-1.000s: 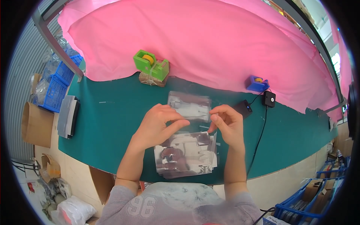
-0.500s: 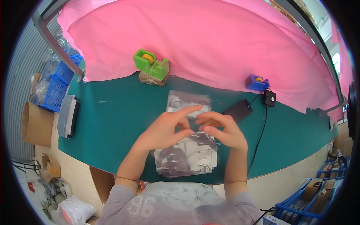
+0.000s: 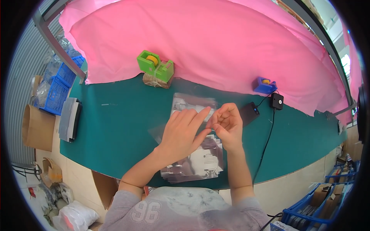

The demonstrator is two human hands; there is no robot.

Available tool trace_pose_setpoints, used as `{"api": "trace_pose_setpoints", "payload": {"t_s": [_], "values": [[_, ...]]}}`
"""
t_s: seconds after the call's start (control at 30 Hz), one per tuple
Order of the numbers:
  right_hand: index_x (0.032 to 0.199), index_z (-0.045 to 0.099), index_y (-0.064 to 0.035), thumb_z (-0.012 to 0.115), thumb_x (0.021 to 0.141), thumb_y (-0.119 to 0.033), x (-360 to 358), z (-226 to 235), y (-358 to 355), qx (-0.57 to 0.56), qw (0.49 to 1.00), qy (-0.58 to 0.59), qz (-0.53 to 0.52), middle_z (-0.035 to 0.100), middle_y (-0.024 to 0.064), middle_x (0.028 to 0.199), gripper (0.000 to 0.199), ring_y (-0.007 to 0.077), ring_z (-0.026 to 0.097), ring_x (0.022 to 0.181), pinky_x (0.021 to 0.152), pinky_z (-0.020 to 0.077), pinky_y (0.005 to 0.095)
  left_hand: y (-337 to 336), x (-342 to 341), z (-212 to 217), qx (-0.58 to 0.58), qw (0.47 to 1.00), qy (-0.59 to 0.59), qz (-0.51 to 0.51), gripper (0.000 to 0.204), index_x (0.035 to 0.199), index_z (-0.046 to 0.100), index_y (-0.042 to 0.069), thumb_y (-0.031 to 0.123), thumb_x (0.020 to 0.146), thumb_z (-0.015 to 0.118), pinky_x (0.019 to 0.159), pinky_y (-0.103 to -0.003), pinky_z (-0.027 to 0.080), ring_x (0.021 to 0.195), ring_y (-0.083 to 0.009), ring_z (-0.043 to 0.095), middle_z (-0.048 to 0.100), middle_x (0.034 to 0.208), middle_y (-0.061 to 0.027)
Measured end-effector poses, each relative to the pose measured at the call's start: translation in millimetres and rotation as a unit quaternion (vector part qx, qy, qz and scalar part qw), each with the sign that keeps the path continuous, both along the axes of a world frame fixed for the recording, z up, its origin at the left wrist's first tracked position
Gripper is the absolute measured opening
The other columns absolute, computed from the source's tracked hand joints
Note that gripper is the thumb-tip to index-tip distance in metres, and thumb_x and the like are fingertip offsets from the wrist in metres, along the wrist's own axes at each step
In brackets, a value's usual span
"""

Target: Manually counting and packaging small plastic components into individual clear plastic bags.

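A thin clear plastic sheet (image 3: 155,133) juts out to the left from beneath my left hand (image 3: 181,133). That hand is closed on it, with index finger and thumb reaching toward the right. My right hand (image 3: 228,125) has its fingers curled and the thumb pressed in, pinching near the sheet's edge beside my left fingertips. The exact pinch point is hard to see. Below both hands lies a stack of clear plastic sheets (image 3: 206,163) with cut-out shapes. Another pile of clear sheets (image 3: 189,101) rests just beyond my hands, partly covered by them.
On the green table (image 3: 115,123), a green tape dispenser (image 3: 156,67) and a blue one (image 3: 265,84) stand by the pink cloth (image 3: 208,42). A black power bank (image 3: 250,113) is cabled to a small black box (image 3: 276,101). Grey flat trays (image 3: 69,119) sit at the left edge.
My left hand has turned palm down over the stack, and the sheet now shows at its left. My right hand has tilted upward and curled its fingers closer together.
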State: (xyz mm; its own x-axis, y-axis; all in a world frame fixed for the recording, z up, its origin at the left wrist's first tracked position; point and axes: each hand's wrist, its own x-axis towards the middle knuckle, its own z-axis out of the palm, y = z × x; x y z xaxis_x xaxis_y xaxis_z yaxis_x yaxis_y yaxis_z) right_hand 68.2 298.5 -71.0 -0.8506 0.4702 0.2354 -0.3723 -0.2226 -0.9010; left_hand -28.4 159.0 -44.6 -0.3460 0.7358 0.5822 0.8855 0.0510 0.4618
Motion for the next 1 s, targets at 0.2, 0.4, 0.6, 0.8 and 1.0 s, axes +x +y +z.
{"api": "trace_pose_setpoints", "payload": {"t_s": [0.2,0.4,0.6,0.8,1.0], "values": [[0.108,0.050,-0.0009,0.059,0.074,0.006,4.3,1.9,-2.2,0.061,0.997,0.036,0.012,0.054,0.0059,0.081,0.037,0.0144,0.058,0.074,0.068,0.0512,0.0271,-2.8,-1.9,-4.4,-0.002,0.999,-0.025,-0.039,0.050,0.121,0.054,0.003,0.018,0.076,0.069,0.059,-0.034,0.043,0.065,-0.0238,0.053,0.051,0.080,-0.0071],[0.100,0.065,0.0023,0.062,0.060,0.009,7.4,13.3,2.7,0.295,0.952,0.047,-0.067,0.059,0.0066,0.081,0.041,0.0125,0.057,0.070,0.066,0.0501,0.0251,-3.3,-1.4,-1.2,0.024,0.996,-0.051,-0.065,0.044,0.113,0.058,0.000,0.012,0.073,0.068,0.054,-0.034,0.042,0.062,-0.0239,0.052,0.050,0.076,-0.0086],[0.099,0.065,0.0022,0.063,0.059,0.009,9.7,13.5,3.6,0.268,0.960,0.065,-0.043,0.062,0.0089,0.087,0.041,0.0120,0.056,0.070,0.067,0.0508,0.0249,-3.6,1.2,1.9,0.030,0.985,-0.139,-0.093,0.036,0.106,0.056,0.000,0.008,0.073,0.069,0.053,-0.032,0.038,0.059,-0.0208,0.046,0.045,0.070,-0.0073],[0.100,0.062,0.0027,0.064,0.067,0.005,9.2,13.7,1.1,0.214,0.976,0.047,-0.006,0.059,0.0084,0.087,0.033,0.0124,0.056,0.072,0.067,0.0518,0.0250,-5.8,0.4,1.4,0.006,0.981,-0.165,-0.098,0.035,0.105,0.054,0.002,0.009,0.074,0.070,0.054,-0.032,0.037,0.060,-0.0202,0.043,0.044,0.070,-0.0061],[0.102,0.056,0.0034,0.060,0.075,0.005,8.8,6.9,-1.0,0.102,0.993,0.035,0.048,0.053,0.0076,0.088,0.027,0.0131,0.058,0.075,0.070,0.0534,0.0276,-8.0,-1.2,7.3,-0.038,0.964,-0.235,-0.121,0.029,0.102,0.053,0.006,0.010,0.077,0.068,0.060,-0.036,0.039,0.067,-0.0245,0.049,0.049,0.077,-0.0080]]}}
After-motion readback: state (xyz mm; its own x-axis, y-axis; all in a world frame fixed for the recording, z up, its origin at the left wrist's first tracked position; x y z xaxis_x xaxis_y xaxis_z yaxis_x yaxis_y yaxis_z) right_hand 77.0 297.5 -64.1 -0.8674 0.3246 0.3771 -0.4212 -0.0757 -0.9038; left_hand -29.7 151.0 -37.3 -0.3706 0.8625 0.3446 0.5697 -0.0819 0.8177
